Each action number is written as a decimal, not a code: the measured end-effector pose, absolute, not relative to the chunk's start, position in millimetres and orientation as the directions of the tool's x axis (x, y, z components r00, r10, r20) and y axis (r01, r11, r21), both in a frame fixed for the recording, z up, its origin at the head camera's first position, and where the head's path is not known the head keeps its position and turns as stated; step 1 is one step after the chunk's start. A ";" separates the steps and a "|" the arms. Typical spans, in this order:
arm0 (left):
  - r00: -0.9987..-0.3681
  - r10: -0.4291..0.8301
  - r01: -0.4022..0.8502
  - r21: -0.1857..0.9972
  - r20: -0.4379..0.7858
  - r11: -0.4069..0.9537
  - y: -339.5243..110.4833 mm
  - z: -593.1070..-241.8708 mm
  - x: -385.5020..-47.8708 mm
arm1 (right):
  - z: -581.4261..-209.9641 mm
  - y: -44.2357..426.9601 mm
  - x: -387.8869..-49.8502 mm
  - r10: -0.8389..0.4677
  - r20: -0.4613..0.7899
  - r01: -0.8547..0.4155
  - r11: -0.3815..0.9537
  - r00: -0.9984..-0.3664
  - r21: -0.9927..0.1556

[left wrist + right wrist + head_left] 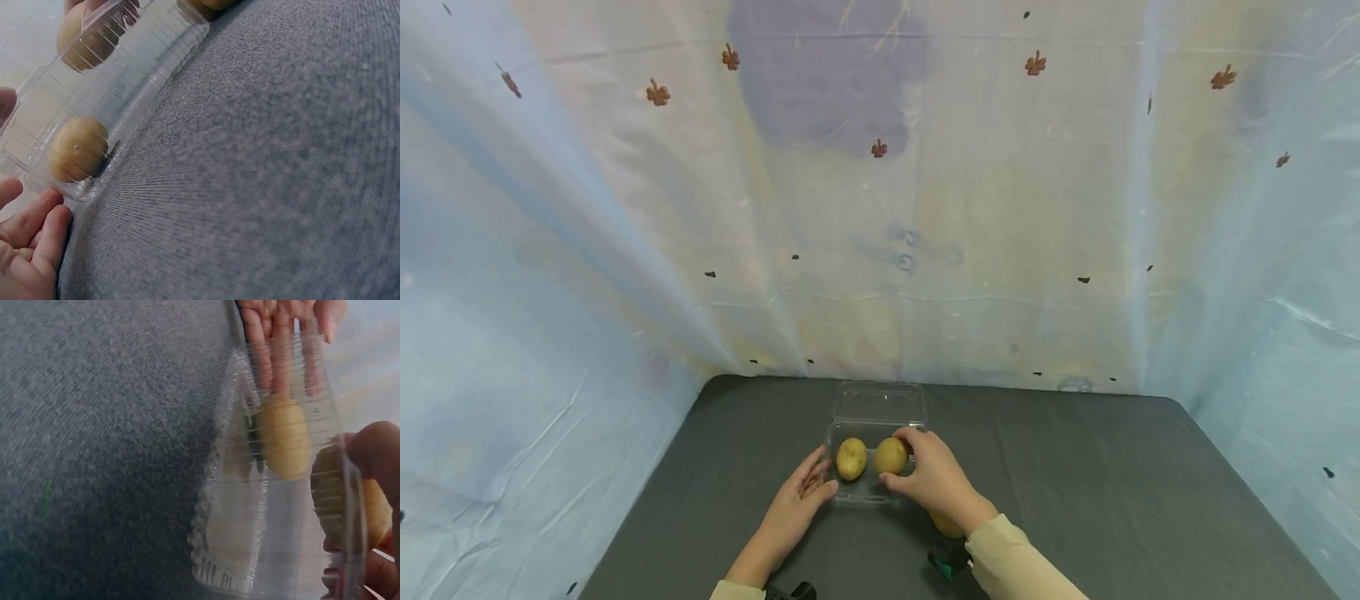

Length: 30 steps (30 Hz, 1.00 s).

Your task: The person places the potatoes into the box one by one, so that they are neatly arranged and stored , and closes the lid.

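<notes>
A clear plastic clamshell box (pixel 868 500) lies on the dark table, its lid (pixel 880 404) swung back to the far side. One potato (pixel 852 459) rests in the left part of the box. My right hand (pixel 936 479) grips a second potato (pixel 891 457) between thumb and fingers, over the right part of the box. In the right wrist view this potato (pixel 377 512) shows partly through the clear wall. My left hand (pixel 793 504) rests with extended fingers against the box's left side, its thumb near the rim.
Another potato (pixel 946 525) lies on the table, partly hidden under my right wrist. Dark wrist straps (pixel 951 557) show by the sleeves. The grey-black table (pixel 1112 492) stretches to both sides, and patterned plastic sheeting (pixel 1000 208) hangs behind and beside it.
</notes>
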<state>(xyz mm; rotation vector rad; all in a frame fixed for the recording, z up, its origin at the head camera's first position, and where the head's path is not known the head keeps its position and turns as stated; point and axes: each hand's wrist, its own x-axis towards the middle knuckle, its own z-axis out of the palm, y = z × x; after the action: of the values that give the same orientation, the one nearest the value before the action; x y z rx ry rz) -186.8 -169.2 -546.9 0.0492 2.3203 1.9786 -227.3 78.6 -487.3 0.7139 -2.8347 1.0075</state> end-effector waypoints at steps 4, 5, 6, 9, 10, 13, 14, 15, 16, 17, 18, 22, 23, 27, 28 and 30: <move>-0.995 0.087 -0.036 0.987 -0.050 0.159 -168.3 -546.6 -185.9 | -491.4 74.5 -229.4 -0.392 0.189 -0.425 0.700 -0.900 -0.573; -0.995 0.088 -0.035 0.987 -0.049 0.159 -168.2 -546.6 -185.8 | -492.2 73.7 -229.6 -0.382 0.181 -0.412 0.708 -0.906 -0.574; -0.995 0.087 -0.034 0.986 -0.048 0.161 -168.1 -546.6 -185.9 | -493.0 72.9 -229.9 -0.375 0.171 -0.402 0.714 -0.911 -0.574; -0.996 0.080 -0.034 0.986 -0.048 0.164 -167.8 -546.7 -186.0 | -494.3 70.9 -231.3 -0.360 0.141 -0.373 0.734 -0.922 -0.568; -0.996 0.077 -0.034 0.986 -0.048 0.164 -167.7 -546.7 -186.1 | -494.4 70.4 -231.9 -0.359 0.132 -0.368 0.739 -0.924 -0.565; -0.997 0.067 -0.035 0.985 -0.047 0.170 -167.4 -545.9 -186.0 | -493.9 68.8 -233.9 -0.368 0.116 -0.368 0.748 -0.922 -0.552; -0.997 0.065 -0.035 0.985 -0.047 0.170 -167.4 -545.6 -185.9 | -493.4 68.3 -234.2 -0.373 0.114 -0.372 0.748 -0.921 -0.549; -0.997 0.064 -0.036 0.985 -0.047 0.170 -167.3 -545.4 -185.9 | -493.1 67.8 -234.5 -0.379 0.111 -0.375 0.750 -0.919 -0.545; -0.997 0.064 -0.036 0.985 -0.048 0.169 -167.2 -545.1 -185.9 | -492.6 67.3 -234.7 -0.383 0.108 -0.377 0.751 -0.917 -0.542; -0.997 0.064 -0.037 0.985 -0.049 0.171 -167.2 -544.8 -185.9 | -492.0 66.8 -234.9 -0.387 0.103 -0.378 0.751 -0.917 -0.541; -0.997 0.065 -0.038 0.985 -0.050 0.170 -167.2 -544.8 -186.0 | -491.8 66.3 -235.3 -0.388 0.098 -0.378 0.756 -0.916 -0.535; -0.996 0.069 -0.042 0.984 -0.055 0.172 -167.6 -545.1 -186.8 | -491.7 64.2 -236.9 -0.401 0.075 -0.382 0.775 -0.913 -0.504; -0.996 0.069 -0.043 0.984 -0.056 0.171 -167.7 -545.2 -186.9 | -491.6 63.6 -237.2 -0.405 0.068 -0.384 0.781 -0.912 -0.493; -0.996 0.071 -0.046 0.985 -0.058 0.165 -167.9 -545.4 -186.9 | -490.6 61.7 -237.6 -0.426 0.050 -0.401 0.799 -0.903 -0.448; -0.996 0.071 -0.045 0.986 -0.057 0.163 -167.8 -545.5 -186.7 | -490.2 61.2 -237.5 -0.430 0.047 -0.406 0.804 -0.901 -0.434; -0.996 0.071 -0.042 0.986 -0.054 0.160 -167.2 -545.6 -186.4 | -489.1 60.5 -237.0 -0.437 0.043 -0.415 0.811 -0.898 -0.413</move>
<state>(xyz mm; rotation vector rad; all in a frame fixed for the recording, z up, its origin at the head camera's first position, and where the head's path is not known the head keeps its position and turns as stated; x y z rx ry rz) -186.4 -167.2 -545.6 0.0297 2.3249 1.9807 -237.0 60.5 -489.1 0.7159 -3.0411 0.6728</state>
